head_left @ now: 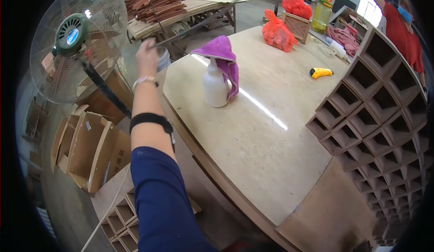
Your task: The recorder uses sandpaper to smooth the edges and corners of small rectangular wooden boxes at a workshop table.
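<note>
My left hand [147, 56] is raised past the table's left edge, its fingers closed and a little blurred. From it a long, thin dark rod or hose [192, 31] runs up to the right, also smeared; its exact kind I cannot make out. A beaded bracelet [145, 81] and a black band [151, 120] circle this arm above a dark blue sleeve. On the table nearby stands a white pump bottle [214, 89], with a purple cloth [221, 55] draped over its top. My right hand is out of view.
A large fan [74, 35] and open cardboard boxes [92, 148] stand left of the pale table [235, 161]. At right rises a brown lattice of square cells [375, 116]. A yellow tool [322, 73] and red bags [278, 35] lie farther back; a person in red [402, 35] stands behind.
</note>
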